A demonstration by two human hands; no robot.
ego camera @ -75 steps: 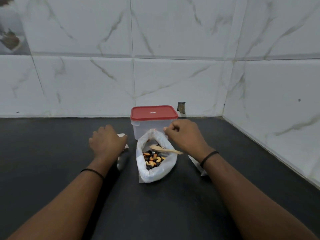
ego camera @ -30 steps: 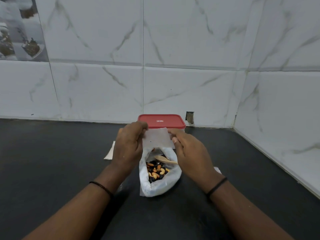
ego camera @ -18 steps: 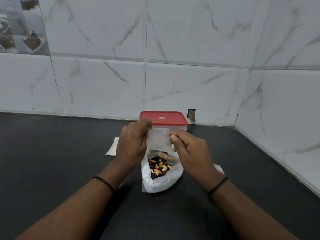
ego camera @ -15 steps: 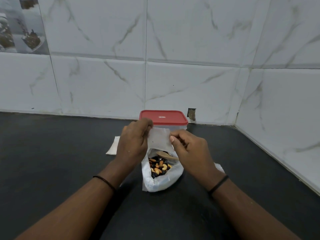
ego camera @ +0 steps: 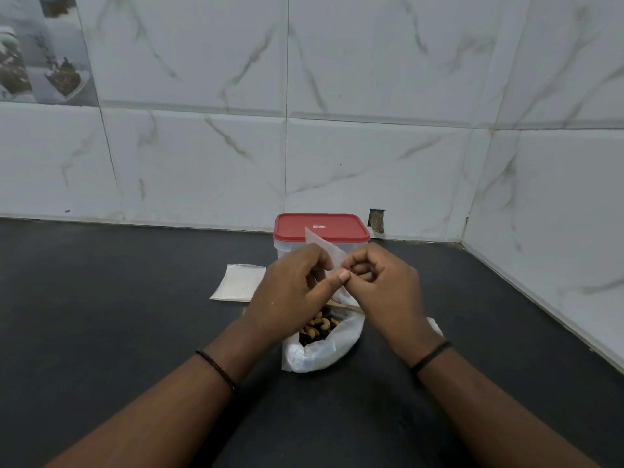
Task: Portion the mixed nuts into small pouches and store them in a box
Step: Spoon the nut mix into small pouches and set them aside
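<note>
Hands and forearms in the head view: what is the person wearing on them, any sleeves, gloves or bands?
No gloves or sleeves show; both forearms are bare to the frame edge. The left hand has a thin black beaded band at the wrist. The right hand has a plain thin black band. No rings visible.

matt black counter [ego camera: 101,332]. glossy white marble-look wall tiles [ego camera: 202,157]. smooth red plastic lid [ego camera: 320,228] on a cloudy translucent plastic box [ego camera: 287,253]. thin, crinkled white plastic bag [ego camera: 320,354]. pale wooden spoon [ego camera: 344,307]. translucent, faintly shiny small pouch [ego camera: 324,246]; another flat pouch [ego camera: 238,282], same film.
</note>
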